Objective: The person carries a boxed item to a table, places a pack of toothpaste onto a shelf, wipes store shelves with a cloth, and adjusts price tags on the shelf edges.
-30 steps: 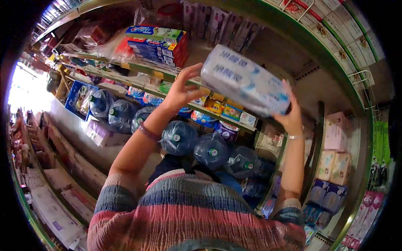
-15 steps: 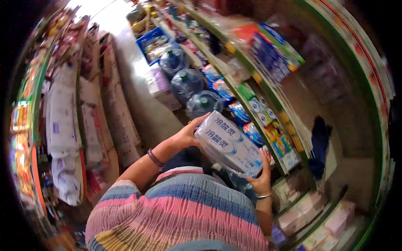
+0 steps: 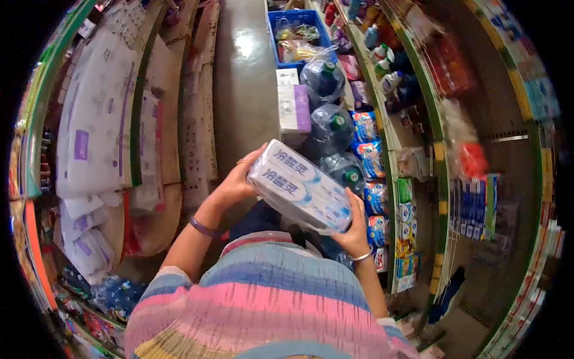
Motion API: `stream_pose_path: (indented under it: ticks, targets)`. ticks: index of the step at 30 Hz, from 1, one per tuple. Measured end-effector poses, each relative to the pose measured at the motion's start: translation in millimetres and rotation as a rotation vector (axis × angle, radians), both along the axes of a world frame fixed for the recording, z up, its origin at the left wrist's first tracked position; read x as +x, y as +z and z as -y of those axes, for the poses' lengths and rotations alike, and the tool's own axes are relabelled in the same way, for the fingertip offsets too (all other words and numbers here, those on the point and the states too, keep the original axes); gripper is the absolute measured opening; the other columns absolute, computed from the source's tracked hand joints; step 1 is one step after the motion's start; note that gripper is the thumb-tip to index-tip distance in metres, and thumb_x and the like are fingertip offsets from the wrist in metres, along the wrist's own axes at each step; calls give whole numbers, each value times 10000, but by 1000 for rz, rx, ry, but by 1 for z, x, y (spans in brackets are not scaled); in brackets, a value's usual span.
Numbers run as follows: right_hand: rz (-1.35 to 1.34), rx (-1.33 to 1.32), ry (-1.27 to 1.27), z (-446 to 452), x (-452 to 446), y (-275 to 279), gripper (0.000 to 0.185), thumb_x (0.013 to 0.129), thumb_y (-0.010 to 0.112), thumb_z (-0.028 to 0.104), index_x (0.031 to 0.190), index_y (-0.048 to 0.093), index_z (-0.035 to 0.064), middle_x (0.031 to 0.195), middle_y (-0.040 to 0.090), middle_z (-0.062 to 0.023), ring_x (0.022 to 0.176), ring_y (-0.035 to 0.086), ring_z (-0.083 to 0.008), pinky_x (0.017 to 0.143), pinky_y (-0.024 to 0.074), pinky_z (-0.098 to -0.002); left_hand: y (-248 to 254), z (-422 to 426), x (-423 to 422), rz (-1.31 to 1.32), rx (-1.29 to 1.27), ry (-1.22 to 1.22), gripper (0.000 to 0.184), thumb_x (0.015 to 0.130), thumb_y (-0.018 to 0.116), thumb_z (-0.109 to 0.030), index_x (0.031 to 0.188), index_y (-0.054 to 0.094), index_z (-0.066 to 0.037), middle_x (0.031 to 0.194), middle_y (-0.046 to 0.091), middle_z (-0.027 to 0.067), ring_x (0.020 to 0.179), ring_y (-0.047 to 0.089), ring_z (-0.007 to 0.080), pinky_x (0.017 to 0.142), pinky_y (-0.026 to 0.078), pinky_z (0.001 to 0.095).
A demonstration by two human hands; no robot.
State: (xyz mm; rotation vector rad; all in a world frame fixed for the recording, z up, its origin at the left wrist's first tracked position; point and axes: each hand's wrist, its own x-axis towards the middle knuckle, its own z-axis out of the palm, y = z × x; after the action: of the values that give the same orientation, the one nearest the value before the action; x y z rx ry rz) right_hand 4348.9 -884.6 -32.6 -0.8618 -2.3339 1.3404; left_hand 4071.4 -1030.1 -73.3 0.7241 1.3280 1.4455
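Well, holding the pack [image 3: 304,186] with left hand [image 3: 238,183] and right hand [image 3: 354,234] half open (maybe risking dropping from slippery wrap [image 3: 284,204]).

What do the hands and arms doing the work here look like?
They are a person's, without gloves. The left hand has a gold-toned ring, with a dark purple bracelet at the wrist. The right hand has a silver-toned bangle at its wrist. The striped knit top has short sleeves; blue and pink show on the left one.
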Motion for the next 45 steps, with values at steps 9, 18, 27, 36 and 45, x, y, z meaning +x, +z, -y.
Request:
stream_pose_path:
  ticks: [9, 18, 27, 36, 45]
  targets:
    - [-37, -5, 182, -37, -179, -25, 944, 570, 782, 313, 1359, 339, 41, 1245, 406, -157, 1185, 400, -279, 1014, 302, -357, -10, 11, -147, -131, -25, 222, 922, 573, 798, -105, 1374, 344, -66, 1362, 378, 97, 1250, 375, 215, 1057, 269, 323]
    - [-139, -102, 259, -128, -298, -54, 873, 582, 761, 268, 1318, 366, 12, 1227, 418, -169, 1158, 414, -299, 1000, 324, -372, 6, -60, -245, -498, -145, 280, 883, 627, 789, -151, 1378, 333, -62, 1380, 375, 104, 1264, 358, 200, 1052, 271, 328]
    - [-204, -57, 361, -256, -525, -6, 947, 545, 770, 318, 1334, 352, 1, 1224, 426, -150, 1160, 427, -275, 1006, 313, -357, 34, -162, -443, -292, -53, 431, 890, 594, 789, -160, 1366, 356, -72, 1410, 328, 125, 1304, 313, 246, 1078, 237, 338]
    - [-208, 41, 554, -346, -748, 18, 971, 565, 775, 462, 1318, 376, -4, 1280, 422, -153, 1216, 392, -278, 1030, 285, -366, 24, -223, -617, -170, 143, 677, 953, 580, 835, -151, 1380, 326, -58, 1416, 309, 102, 1276, 355, 209, 1059, 285, 330]
    - [-282, 18, 606, -449, -981, 48, 976, 558, 806, 422, 1325, 374, 2, 1293, 417, -127, 1227, 387, -245, 1049, 272, -359, 64, -314, -825, -416, 177, 745, 980, 596, 827, -345, 1387, 316, -76, 1403, 302, 135, 1293, 319, 251, 1069, 256, 362]
